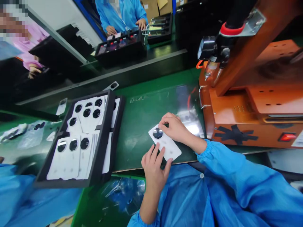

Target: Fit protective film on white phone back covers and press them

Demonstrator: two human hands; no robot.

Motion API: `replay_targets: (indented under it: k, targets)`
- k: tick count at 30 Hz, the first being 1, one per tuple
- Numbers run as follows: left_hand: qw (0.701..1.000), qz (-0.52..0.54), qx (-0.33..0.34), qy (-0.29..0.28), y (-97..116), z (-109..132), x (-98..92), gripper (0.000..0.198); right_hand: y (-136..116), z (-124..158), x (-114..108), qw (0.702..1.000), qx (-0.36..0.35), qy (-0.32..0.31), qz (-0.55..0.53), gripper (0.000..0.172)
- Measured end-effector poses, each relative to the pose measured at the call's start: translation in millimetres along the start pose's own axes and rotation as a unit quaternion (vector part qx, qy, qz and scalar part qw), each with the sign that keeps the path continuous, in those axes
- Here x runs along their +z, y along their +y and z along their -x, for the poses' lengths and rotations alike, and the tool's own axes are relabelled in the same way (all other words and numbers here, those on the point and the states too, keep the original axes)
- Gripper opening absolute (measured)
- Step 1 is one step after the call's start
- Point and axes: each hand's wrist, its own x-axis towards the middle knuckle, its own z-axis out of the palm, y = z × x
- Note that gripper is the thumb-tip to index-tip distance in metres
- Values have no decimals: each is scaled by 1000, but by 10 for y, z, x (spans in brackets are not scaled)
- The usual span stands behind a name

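Note:
A white phone back cover (172,150) with a dark round camera area (157,133) lies tilted on the green work surface in front of me. My left hand (155,165) rests its spread fingertips on the cover's near left side, the thumb by its lower edge. At the camera area's right rim, my right hand (172,126) has thumb and forefinger drawn together. Anything between those fingers is too small to make out. Left of my hands, a black tray (109,110) carries several similar white covers (67,159) and sits on another tray.
An orange machine (236,126) with a lit red switch and a gauge stands close on my right. Clear plastic (189,118) lies beside it. A co-worker's hands (141,24) are at a black tray across the bench. A blue sleeve (14,189) shows at left.

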Motion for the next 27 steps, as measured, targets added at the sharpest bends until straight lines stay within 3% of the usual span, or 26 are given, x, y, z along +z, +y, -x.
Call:
replay_targets:
  k: [4, 9, 27]
  targets:
    - [999, 18, -7, 26, 54, 0, 96, 42, -7, 5, 44, 999, -8, -36, 14, 13]
    - [999, 20, -3, 40, 31, -14, 87, 42, 6, -11, 56, 996, -27, -69, 44, 15]
    - [999, 22, -2, 48, 35, -23, 70, 40, 100, -49, 142, 987, -50, -54, 142, 17]
